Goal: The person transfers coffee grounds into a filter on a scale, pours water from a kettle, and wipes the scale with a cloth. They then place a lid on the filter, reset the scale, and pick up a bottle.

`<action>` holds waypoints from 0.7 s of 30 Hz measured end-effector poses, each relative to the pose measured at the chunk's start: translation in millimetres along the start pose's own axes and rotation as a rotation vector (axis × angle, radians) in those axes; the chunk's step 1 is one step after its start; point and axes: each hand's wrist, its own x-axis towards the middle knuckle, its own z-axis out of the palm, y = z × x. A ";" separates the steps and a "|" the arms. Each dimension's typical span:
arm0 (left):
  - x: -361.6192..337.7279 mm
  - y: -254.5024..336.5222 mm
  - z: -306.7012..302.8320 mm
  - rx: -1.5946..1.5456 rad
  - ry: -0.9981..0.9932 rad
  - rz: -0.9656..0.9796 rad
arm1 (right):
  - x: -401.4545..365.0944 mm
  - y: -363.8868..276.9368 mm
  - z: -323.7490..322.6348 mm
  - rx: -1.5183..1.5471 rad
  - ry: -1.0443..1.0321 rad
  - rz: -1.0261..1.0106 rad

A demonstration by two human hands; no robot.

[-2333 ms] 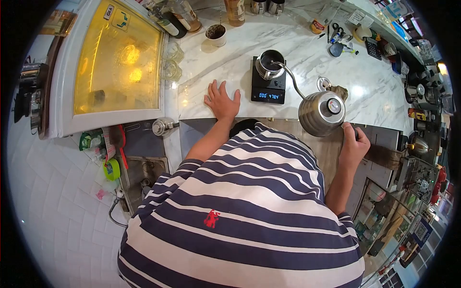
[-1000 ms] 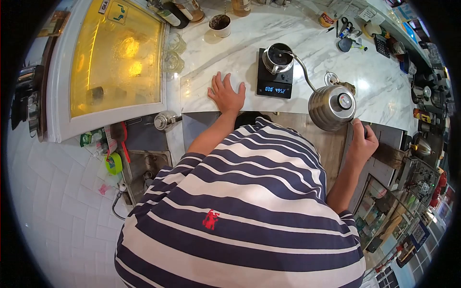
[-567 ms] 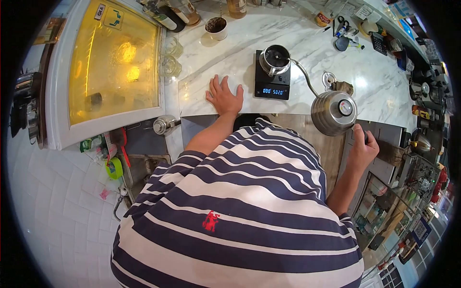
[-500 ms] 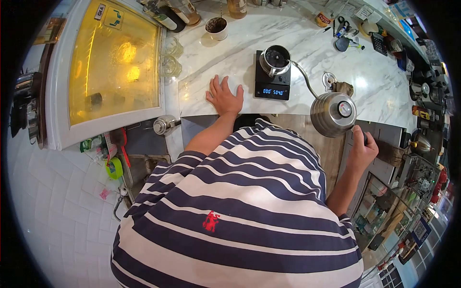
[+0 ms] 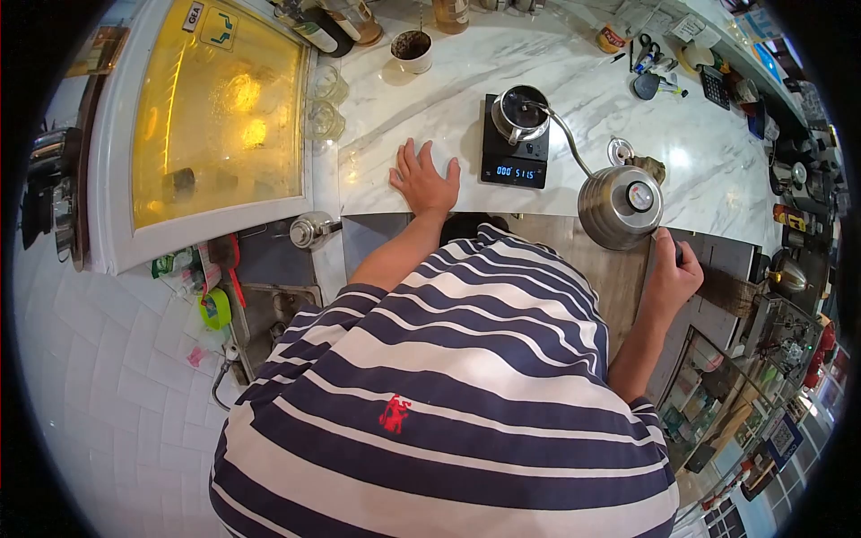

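Flat on the marble counter (image 5: 395, 152) lies my left hand (image 5: 426, 184), its fingers spread and nothing in it. My right hand (image 5: 674, 269) is wrapped around the dark handle of a steel gooseneck kettle (image 5: 603, 208) with a round dial on its lid. The kettle's thin spout (image 5: 574, 148) reaches left, its tip over a round metal-rimmed vessel (image 5: 509, 133) with dark contents. That vessel stands on a black digital scale (image 5: 502, 169) whose blue display reads about 511.5. My left hand is just left of the scale, apart from it.
A cup with dark grounds (image 5: 412, 56) and several bottles (image 5: 354, 22) stand at the back left. Two glasses (image 5: 325, 121) are beside the yellow-paned door (image 5: 215, 125). Behind the kettle sit a small round metal item (image 5: 619, 150) and a crumpled brown cloth (image 5: 647, 167). Scissors (image 5: 643, 47) lie further back.
The scale's reading has risen from about 504 to about 511.5. The kettle has tipped slightly and its spout tip sits further over the vessel. My left hand stays on the counter.
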 end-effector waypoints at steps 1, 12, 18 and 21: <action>-0.5 -0.1 -0.3 -0.001 0.002 0.002 | 0.5 2.2 -0.8 -0.014 0.012 -0.005; -0.9 1.5 -1.2 -0.011 -0.003 -0.012 | -5.2 16.7 -11.0 -0.049 0.027 -0.047; -1.1 0.0 1.2 -0.018 0.010 -0.003 | -6.0 18.1 -2.6 -0.011 0.010 -0.028; -0.8 0.1 1.4 -0.016 0.014 -0.002 | -3.9 14.5 0.1 -0.011 -0.007 -0.011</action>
